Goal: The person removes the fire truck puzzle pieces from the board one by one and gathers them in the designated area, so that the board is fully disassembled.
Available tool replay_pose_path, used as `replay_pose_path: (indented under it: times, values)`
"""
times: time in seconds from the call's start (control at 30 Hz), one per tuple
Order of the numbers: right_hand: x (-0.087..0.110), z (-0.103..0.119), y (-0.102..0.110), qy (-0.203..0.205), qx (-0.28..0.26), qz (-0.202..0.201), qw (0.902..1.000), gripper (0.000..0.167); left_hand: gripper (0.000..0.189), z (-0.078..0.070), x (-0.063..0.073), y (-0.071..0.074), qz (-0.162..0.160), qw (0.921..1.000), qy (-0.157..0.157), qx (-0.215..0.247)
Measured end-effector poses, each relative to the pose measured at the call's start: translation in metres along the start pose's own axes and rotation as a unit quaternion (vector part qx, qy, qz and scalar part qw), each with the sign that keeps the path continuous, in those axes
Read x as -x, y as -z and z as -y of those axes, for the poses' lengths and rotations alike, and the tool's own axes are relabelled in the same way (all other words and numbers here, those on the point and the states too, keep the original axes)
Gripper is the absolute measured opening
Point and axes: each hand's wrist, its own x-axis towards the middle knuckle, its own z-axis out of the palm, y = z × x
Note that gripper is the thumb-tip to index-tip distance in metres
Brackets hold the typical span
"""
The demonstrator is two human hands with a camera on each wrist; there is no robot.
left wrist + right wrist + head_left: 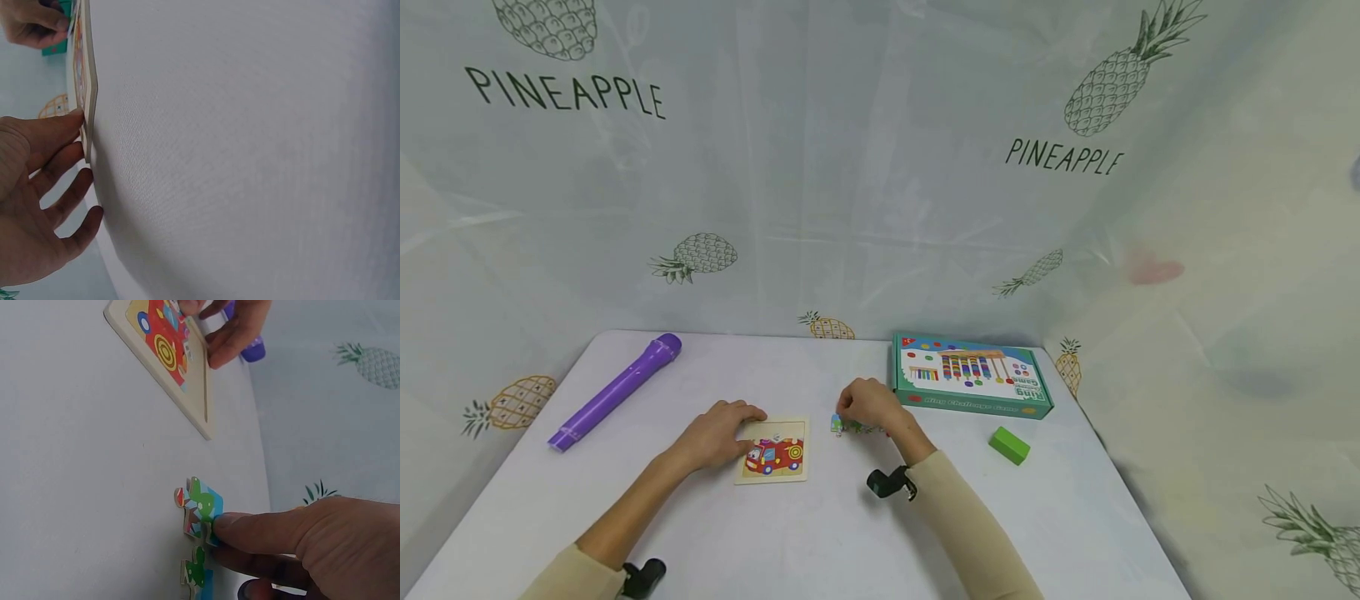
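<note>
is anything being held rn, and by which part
The right hand pinches a puzzle piece by its blue edge; the left hand holds the puzzle board at its left side.

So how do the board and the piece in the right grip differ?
Size: the board is larger, the piece small.
Outline: the board is squared, the piece has jigsaw tabs.
Print: the board's is mainly red, the piece's mainly green and blue.
Both have pale edges and colour prints.
</note>
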Motion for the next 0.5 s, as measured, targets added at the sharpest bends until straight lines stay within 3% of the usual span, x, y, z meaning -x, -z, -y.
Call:
replay_pose_path:
  times: [0.5]
  values:
    - [-0.0006, 0.0006, 0.0019, 0.028, 0.013, 0.014, 0.9994, 0.009, 0.044, 0.0023, -0.0008, -0.0009, -0.002, 1.0000, -0.008, -0.004]
